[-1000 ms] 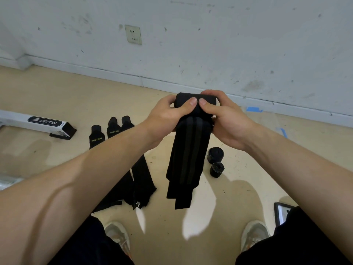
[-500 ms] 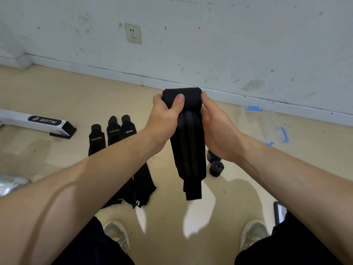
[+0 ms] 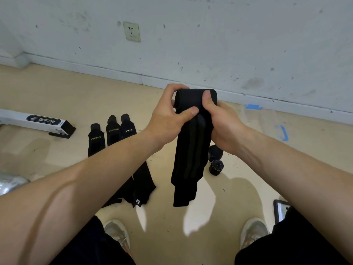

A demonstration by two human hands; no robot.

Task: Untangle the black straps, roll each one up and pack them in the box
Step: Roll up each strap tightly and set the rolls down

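I hold the strap (image 3: pixel 191 159) up over the floor (image 3: pixel 57 88); left hand (image 3: pixel 168 119) and right hand (image 3: pixel 225 127) both grip its rolled top, fingers curled behind, thumbs pressed on the front; against half a second ago, both thumbs have re-seated and the roll looks thicker; I judge another turn is done, with a long tail left; two finished rolls (image 3: pixel 215 166) lie below; three flat straps (image 3: pixel 114 134) wait at left.

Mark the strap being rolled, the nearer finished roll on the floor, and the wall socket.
strap being rolled (image 3: pixel 191 150), head view, its hanging length
nearer finished roll (image 3: pixel 216 166), head view, its top face
wall socket (image 3: pixel 131 31), head view, middle of its plate
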